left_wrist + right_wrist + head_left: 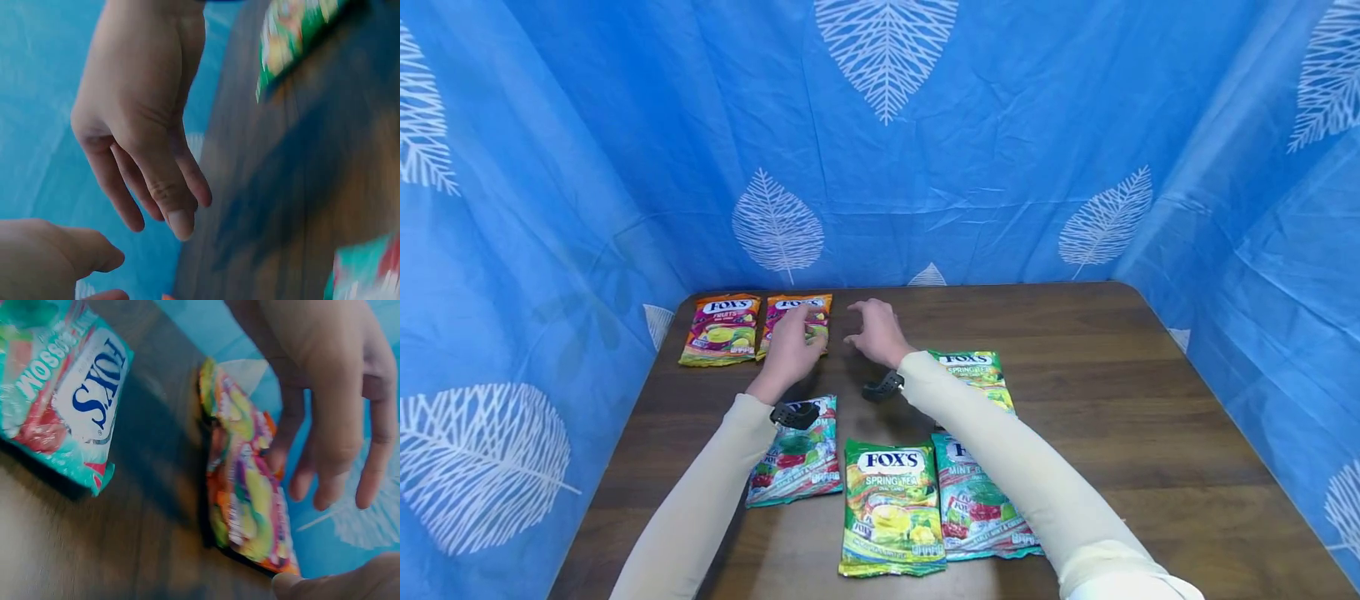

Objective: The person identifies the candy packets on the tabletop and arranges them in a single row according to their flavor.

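Both hands reach over the far left part of the table, fingers loosely bent and apart, holding nothing. In the head view my left hand [793,346] hovers over the right-hand of two orange Fox's Fruits candy bags and covers part of it. The other orange bag [721,332] lies flat just left of it. To the right of that pair, my right hand [880,335] is raised above bare wood, its fingertips turned toward the left hand. Under the left wrist lies a teal Mint Blossom candy bag [801,458]. The right wrist view shows the orange bags [250,494] blurred.
A green Spring Tea candy bag [891,517] lies at the front middle, against another Mint Blossom bag [977,508]. A second Spring Tea bag [973,367] is partly hidden by the right forearm. Blue leaf-print cloth [985,183] hangs around the wooden table [1112,392].
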Tool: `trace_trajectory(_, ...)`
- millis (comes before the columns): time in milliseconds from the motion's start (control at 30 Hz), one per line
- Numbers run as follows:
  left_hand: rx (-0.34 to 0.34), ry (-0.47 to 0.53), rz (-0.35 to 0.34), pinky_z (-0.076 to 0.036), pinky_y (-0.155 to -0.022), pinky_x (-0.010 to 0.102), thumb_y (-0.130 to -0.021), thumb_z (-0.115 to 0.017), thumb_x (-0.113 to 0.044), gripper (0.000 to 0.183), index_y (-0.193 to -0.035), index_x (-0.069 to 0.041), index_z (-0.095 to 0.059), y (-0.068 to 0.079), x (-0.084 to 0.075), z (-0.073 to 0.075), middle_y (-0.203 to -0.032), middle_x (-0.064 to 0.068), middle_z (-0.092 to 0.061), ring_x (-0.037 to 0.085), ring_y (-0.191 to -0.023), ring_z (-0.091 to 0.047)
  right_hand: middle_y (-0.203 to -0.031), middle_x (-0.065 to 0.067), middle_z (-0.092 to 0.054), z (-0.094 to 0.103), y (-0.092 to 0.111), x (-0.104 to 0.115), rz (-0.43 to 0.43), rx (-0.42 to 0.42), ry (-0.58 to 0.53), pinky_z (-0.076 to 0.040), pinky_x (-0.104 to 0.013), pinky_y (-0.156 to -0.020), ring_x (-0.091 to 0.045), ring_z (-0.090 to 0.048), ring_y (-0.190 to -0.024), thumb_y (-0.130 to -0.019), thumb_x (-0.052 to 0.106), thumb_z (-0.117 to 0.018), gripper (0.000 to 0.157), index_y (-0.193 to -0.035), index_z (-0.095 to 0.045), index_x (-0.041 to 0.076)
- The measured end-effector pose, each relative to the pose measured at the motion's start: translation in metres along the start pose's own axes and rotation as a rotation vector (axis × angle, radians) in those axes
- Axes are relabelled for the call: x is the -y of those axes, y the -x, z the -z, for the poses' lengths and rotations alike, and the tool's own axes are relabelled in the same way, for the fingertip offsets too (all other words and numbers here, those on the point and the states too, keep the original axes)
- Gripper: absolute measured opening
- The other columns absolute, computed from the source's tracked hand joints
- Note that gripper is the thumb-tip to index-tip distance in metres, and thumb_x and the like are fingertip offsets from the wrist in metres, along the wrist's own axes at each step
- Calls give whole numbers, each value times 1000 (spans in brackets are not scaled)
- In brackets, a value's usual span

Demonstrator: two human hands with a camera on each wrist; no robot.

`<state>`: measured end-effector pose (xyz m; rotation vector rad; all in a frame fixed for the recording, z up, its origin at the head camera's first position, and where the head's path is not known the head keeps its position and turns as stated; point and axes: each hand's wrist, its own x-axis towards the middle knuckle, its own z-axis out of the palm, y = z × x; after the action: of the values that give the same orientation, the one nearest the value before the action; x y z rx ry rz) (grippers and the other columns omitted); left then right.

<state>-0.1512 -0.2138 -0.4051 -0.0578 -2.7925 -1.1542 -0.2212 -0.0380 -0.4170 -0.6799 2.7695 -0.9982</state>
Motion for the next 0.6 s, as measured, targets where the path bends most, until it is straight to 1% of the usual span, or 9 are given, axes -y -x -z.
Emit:
trace_trajectory(67, 16, 50, -16, -56, -102, 58, -104, -72, -5, 48, -148, 5, -56, 3, -10, -3, -139, 29, -63, 44, -122, -64, -133, -25, -69, 12, 8, -4, 8, -18, -11, -60, -43, -92, -33, -71, -104, -93, 9, -89, 59, -146, -65, -3)
trace_trajectory(233, 65, 152, -38, -60, -99, 55, -105, -73, -9, 50, -150, 1, -54, 14, -27, -9, -138, 27, -64, 42, -119, -68, -138, -26, -68, 38, 28, -14, 26, -39, -84, -63, -45, -93, -39, -75, -112, -93, 6, -88, 62, -149, -62, -3)
trace_trajectory(300, 80, 172, -42, -61, -98, 53, -104, -74, -11, 51, -150, -2, -54, 18, -32, -11, -138, 26, -65, 40, -118, -69, -138, -26, -68, 48, 36, -18, 32, -46, -113, -63, -46, -92, -40, -75, -113, -93, 6, -88, 62, -149, -62, -3)
trace_trajectory(367, 91, 190, -47, -61, -98, 52, -104, -75, -11, 51, -150, -3, -54, 21, -38, -14, -137, 25, -66, 38, -117, -69, -138, -25, -69, 59, 46, -20, 33, -55, -125, -64, -47, -91, -39, -76, -112, -93, 7, -89, 62, -149, -63, -1)
trace_trajectory(500, 116, 224, -59, -61, -98, 50, -104, -76, -12, 52, -151, -4, -54, 27, -46, -22, -135, 22, -67, 37, -117, -69, -138, -23, -70, 78, 67, -25, 38, -58, -120, -64, -49, -90, -36, -76, -111, -92, 9, -90, 63, -148, -64, 1)
trace_trajectory(600, 132, 241, -75, -62, -97, 48, -104, -76, -14, 52, -152, -5, -55, 34, -50, -28, -134, 19, -68, 33, -116, -70, -137, -22, -72, 88, 83, -30, 41, -48, -117, -64, -51, -92, -36, -76, -111, -92, 10, -91, 63, -149, -64, 2)
